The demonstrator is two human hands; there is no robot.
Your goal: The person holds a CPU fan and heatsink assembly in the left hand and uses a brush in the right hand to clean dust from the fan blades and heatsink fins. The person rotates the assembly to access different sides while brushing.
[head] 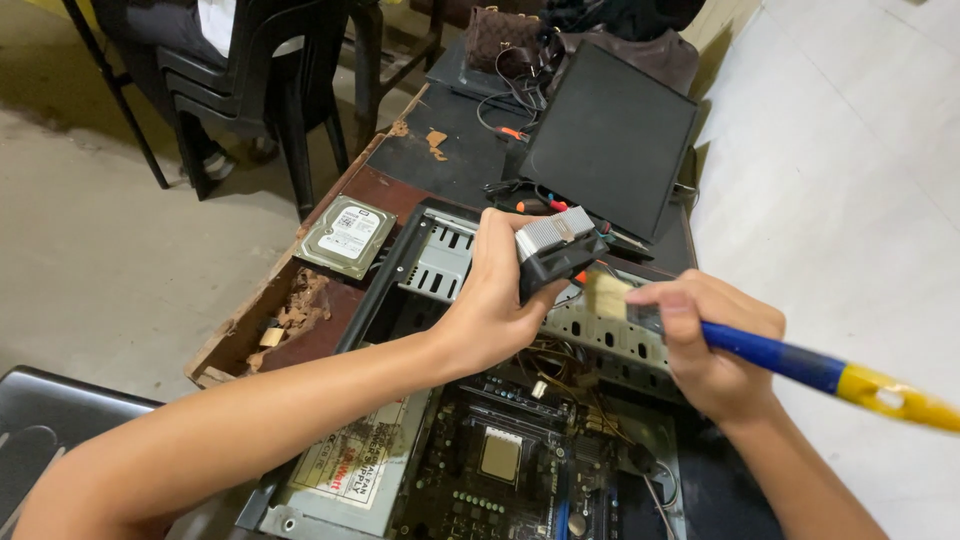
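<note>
From the head view I see my left hand (490,300) at frame centre, fingers wrapped round a cooler block (557,252), its finned metal top tilted toward upper right; my right hand (715,345), just right of it, grips a paintbrush (800,365), handle running out to the right edge, bristles (607,293) touching the block's lower right side; both hover above the open computer case (400,270).
</note>
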